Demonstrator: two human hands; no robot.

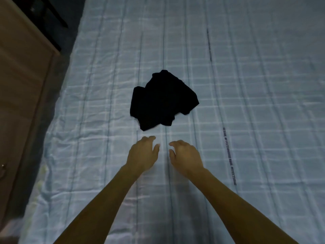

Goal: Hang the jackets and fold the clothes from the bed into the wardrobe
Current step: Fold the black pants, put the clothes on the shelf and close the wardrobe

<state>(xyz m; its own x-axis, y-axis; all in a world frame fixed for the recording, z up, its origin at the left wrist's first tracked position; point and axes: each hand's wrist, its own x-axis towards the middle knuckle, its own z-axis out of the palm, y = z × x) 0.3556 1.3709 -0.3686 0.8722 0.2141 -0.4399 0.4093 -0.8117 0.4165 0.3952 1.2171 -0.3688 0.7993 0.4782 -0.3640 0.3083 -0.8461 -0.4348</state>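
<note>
A crumpled black garment (162, 100) lies in a heap near the middle of the bed (246, 85), which is covered with a pale blue checked sheet. My left hand (142, 153) and my right hand (184, 154) hover side by side just short of the garment's near edge, a small gap apart from it. Both hands hold nothing, with fingers curled loosely and apart. Both bare forearms stretch in from the bottom of the frame.
A brown wooden piece of furniture (22, 81) with a small metal handle (3, 166) stands along the bed's left side. A dark floor strip and a black object (51, 16) show at the top left. The sheet spreads wide to the right.
</note>
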